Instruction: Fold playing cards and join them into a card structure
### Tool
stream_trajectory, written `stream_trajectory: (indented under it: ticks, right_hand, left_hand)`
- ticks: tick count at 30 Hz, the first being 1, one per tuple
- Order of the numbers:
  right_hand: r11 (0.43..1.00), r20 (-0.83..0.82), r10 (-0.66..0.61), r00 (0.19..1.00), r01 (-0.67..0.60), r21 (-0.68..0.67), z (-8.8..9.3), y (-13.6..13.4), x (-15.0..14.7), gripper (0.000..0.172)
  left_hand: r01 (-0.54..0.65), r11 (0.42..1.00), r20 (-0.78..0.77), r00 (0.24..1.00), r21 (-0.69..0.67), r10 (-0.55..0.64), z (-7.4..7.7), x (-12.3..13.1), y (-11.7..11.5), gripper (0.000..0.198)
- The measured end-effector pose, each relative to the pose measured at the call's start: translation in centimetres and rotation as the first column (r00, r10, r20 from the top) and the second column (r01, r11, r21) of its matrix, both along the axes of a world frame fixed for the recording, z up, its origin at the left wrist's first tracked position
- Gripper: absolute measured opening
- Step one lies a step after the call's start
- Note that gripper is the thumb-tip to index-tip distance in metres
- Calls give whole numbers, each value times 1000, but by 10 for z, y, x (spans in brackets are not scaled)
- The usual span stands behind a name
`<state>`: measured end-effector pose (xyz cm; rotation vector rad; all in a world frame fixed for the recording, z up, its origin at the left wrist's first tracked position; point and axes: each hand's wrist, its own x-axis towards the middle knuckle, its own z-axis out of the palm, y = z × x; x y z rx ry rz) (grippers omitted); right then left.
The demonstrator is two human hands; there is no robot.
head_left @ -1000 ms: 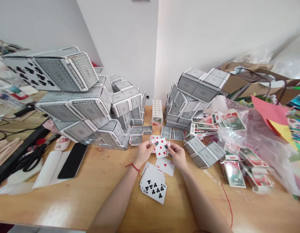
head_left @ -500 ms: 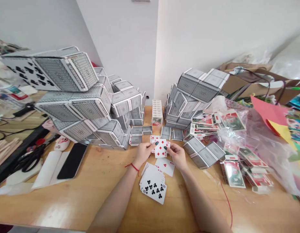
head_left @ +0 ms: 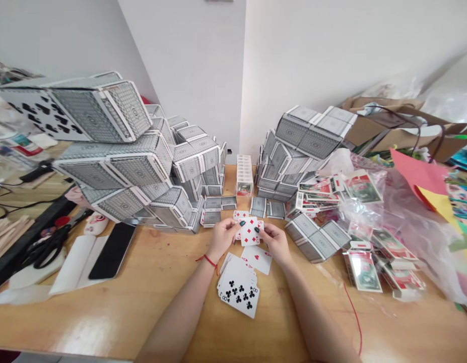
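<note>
Together, left hand (head_left: 222, 239) and right hand (head_left: 277, 244) pinching diamond cards (head_left: 250, 238), card boxes (head_left: 364, 272) rightward, contents hidden.

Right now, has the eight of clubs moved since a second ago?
No. The eight of clubs lies in the same place on the table, just on the near side of the ace of hearts.

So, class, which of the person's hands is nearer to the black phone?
The left hand. It is to the right of the phone; the right hand is farther right, across the cards that both hands hold.
</note>
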<state>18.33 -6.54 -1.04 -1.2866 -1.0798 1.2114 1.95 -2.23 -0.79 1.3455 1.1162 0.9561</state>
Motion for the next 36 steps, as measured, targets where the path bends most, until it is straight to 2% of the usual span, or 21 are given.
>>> stream_trajectory:
  ticks: [7,15,19,28,36]
  right_hand:
    - [999,29,36,999,-35,-14,-1,0,0,35]
    - [997,55,54,997,-50,-62,5,0,0,38]
    - [994,63,75,995,-69,-88,2,0,0,40]
    - [997,162,50,985,-39,-71,-1,-1,1,38]
    - [996,142,57,988,-48,-69,5,0,-1,40]
  left_hand:
    - [-43,999,-24,999,-8,43,1,1,0,29]
    - [-44,999,-35,998,12,45,-2,2,2,28]
    - [-39,999,-26,999,6,39,-4,2,2,29]
    - [-44,999,-11,999,-25,44,-2,2,2,27]
    - [-44,999,-28,999,-13,44,0,2,2,28]
